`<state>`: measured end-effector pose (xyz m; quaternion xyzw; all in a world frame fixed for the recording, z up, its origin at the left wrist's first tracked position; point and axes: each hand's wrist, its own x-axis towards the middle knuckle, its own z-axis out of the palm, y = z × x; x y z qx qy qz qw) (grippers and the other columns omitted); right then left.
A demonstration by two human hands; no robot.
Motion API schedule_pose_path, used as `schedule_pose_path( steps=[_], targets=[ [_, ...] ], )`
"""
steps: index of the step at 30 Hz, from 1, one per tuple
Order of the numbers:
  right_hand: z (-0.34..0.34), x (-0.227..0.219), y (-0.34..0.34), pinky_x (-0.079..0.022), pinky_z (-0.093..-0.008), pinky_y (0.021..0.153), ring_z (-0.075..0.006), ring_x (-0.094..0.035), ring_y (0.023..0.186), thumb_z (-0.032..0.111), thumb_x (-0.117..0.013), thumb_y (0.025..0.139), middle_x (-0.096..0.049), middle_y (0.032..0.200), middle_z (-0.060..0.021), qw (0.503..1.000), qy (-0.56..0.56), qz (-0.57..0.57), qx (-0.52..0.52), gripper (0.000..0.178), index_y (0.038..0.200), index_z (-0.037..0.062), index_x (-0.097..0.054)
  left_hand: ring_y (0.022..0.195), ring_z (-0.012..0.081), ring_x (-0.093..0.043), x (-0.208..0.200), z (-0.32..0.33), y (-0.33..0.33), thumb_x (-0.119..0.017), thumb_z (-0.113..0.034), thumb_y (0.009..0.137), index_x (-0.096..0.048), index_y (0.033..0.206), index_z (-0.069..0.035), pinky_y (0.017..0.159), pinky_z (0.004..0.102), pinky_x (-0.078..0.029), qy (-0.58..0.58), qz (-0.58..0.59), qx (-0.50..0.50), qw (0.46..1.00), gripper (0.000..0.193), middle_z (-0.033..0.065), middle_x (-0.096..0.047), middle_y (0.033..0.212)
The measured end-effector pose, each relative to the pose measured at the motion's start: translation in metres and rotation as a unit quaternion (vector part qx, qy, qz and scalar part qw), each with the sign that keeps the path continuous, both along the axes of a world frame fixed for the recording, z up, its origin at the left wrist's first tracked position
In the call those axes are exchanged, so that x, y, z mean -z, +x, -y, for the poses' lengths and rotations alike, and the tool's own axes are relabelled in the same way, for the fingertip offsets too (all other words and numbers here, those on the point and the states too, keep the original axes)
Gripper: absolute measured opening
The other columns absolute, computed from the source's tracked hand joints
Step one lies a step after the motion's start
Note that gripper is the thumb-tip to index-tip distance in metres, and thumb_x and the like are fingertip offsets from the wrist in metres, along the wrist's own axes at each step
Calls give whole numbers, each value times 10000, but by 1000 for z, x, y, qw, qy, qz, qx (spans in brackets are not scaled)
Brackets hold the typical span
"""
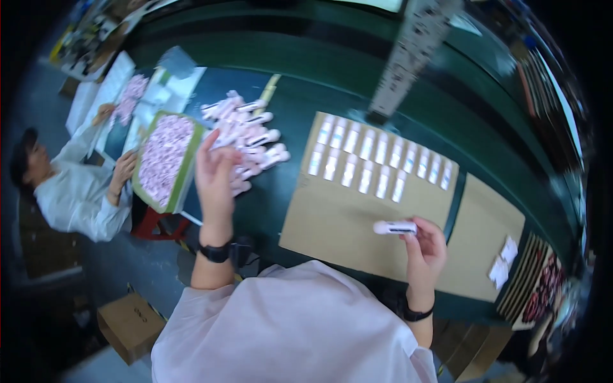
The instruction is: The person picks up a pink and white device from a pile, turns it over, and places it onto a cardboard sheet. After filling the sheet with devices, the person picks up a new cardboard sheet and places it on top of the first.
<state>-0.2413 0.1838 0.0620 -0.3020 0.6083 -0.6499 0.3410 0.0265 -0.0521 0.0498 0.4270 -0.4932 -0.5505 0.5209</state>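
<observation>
My right hand [426,252] pinches a small pale pink tube [397,228] with a rounded end and a dark label, held level above the near right part of a cardboard sheet [338,217]. Two rows of similar tubes [381,149], with light shiny sides up, lie on the far half of that sheet. To the left, my left hand [217,169] is raised by the near left side of a loose heap of pink tubes [252,131]. Its fingers are apart and I see nothing between them; the hand covers part of the heap.
Left of the heap stands a green-rimmed tub [186,175] full of small pink pieces. A co-worker [80,179] in a light top reaches to it. A speckled post [408,60] rises at the far side. Small white pieces [501,265] lie on a second cardboard sheet [482,236].
</observation>
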Motion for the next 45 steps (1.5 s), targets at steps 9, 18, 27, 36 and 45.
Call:
schedule_pose_path(
  steps=[9,18,27,36,45],
  targets=[
    [14,-5,-9,-531,-285,824,-171,-651,933,-40,-602,900,-672,1043,-137,998,-29,40,-45,247,1146,-34,-570,870,163,-629,4,-48,-55,-634,-66,903,-618,1090,-25,766,283,-499,-155,201,285,924,192,78,-651,926],
    [10,17,-49,-523,-328,784,-238,-659,897,-37,-657,821,-672,1036,-97,910,76,-407,-8,227,1037,24,-624,1090,269,-570,5,-77,-102,-707,-216,810,-660,1056,-95,899,405,-462,-356,378,509,687,278,75,-615,1147],
    [10,40,-49,-499,-408,847,-302,-601,1006,64,-653,813,-613,1092,-111,788,120,-591,-124,112,915,33,-619,1115,271,-556,11,-78,-99,-731,-186,774,-687,1063,-106,931,400,-446,-353,397,510,676,303,66,-588,1209],
    [31,49,-67,-494,-403,856,-288,-600,1010,87,-646,808,-599,1118,-105,786,136,-596,-88,119,913,35,-624,1127,275,-549,9,-74,-102,-728,-159,770,-690,1071,-91,948,397,-438,-339,395,533,667,311,82,-578,1227],
    [-23,23,-111,-480,-403,906,-320,-591,1041,114,-700,774,-598,1135,-119,834,190,-513,72,224,975,58,-619,1076,308,-573,6,-78,-106,-724,-103,750,-691,1060,-58,921,399,-457,-325,380,543,674,314,119,-591,1200]
  ],
)
